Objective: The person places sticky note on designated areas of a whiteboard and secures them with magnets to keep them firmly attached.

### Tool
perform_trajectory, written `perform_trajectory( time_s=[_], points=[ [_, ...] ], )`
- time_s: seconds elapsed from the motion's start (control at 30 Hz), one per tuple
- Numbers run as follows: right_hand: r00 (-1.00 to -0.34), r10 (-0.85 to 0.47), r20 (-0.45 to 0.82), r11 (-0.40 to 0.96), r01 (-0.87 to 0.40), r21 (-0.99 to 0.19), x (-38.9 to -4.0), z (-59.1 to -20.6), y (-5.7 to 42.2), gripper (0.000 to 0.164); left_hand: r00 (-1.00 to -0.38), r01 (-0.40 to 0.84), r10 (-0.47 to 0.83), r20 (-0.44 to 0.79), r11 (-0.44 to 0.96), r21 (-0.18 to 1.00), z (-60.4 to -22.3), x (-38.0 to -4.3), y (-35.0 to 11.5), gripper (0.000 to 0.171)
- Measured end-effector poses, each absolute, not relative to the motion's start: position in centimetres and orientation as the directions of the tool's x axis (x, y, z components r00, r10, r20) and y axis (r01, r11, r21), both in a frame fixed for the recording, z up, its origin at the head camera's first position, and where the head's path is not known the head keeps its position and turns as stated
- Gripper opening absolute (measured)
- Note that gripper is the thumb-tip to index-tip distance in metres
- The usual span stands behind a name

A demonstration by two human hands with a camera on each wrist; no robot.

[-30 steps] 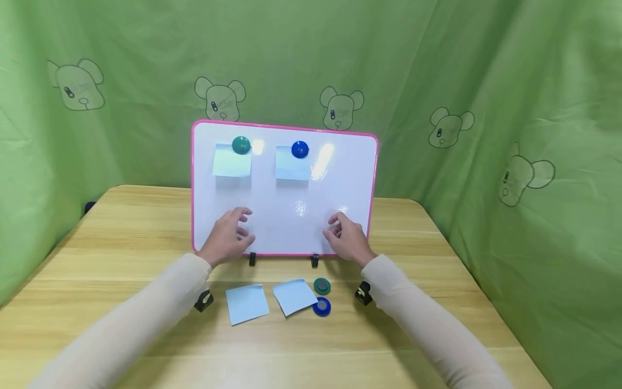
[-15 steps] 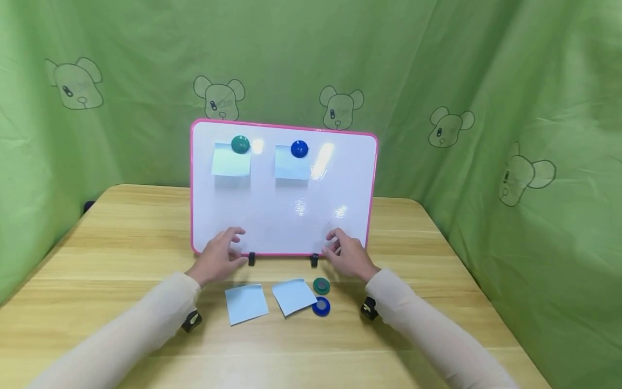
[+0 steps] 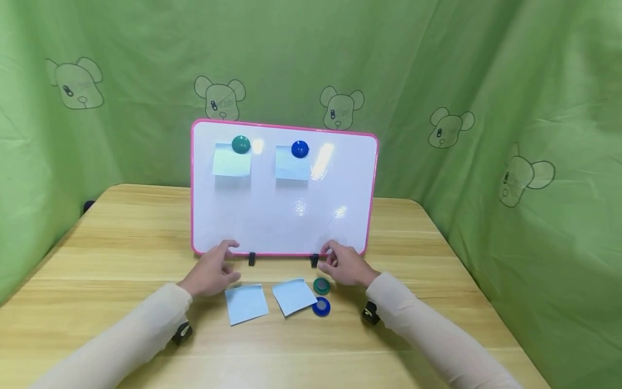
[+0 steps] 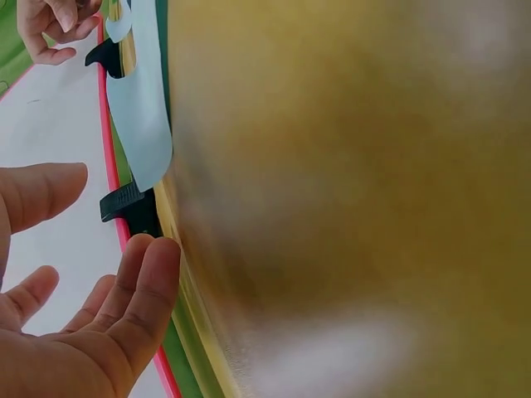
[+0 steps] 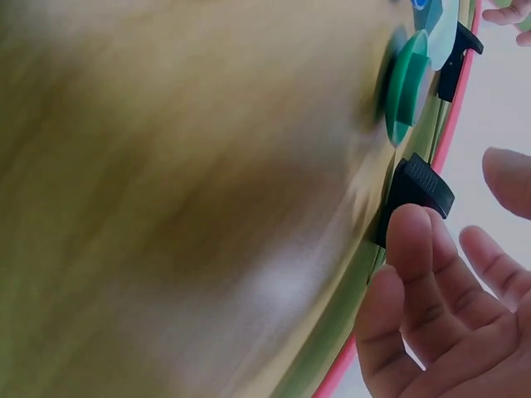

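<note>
My left hand (image 3: 211, 274) hovers left of a blue sticky note (image 3: 247, 305) on the table, fingers loosely bent, holding nothing. Holding nothing either, my right hand (image 3: 347, 266) is beside the right black stand foot (image 5: 415, 195), just above a green round magnet (image 3: 321, 286). A blue round magnet (image 3: 321, 307) lies below the green one, both with their grey backs up. Touching the blue magnet is the corner of a second sticky note (image 3: 293, 297). Behind the hands stands a pink-framed whiteboard (image 3: 282, 227).
On the board, a green magnet (image 3: 241, 145) holds one sticky note (image 3: 231, 166) and a blue magnet (image 3: 299, 149) holds another note (image 3: 291, 167). The left stand foot (image 3: 251, 259) supports the lower edge. A green curtain (image 3: 282, 48) surrounds the wooden table (image 3: 272, 356).
Both hands have come down from in front of the whiteboard toward the table; the left has also moved left. Notes and magnets have stayed in place.
</note>
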State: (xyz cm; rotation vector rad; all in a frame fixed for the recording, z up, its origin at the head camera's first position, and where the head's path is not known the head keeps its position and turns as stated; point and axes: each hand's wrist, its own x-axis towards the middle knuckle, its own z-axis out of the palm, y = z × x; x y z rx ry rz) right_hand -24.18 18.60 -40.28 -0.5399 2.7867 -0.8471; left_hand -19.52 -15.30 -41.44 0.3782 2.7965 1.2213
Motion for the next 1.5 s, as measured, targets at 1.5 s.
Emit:
perform_trajectory(
  time_s=[1.5],
  points=[
    [-0.886,-0.423,-0.190,0.838,-0.303,-0.454,-24.0,-40.7,19.7,0.014,-0.886,0.294,0.451,-0.111,0.730,0.618,-41.0,-18.8,-14.8,0.047]
  ],
)
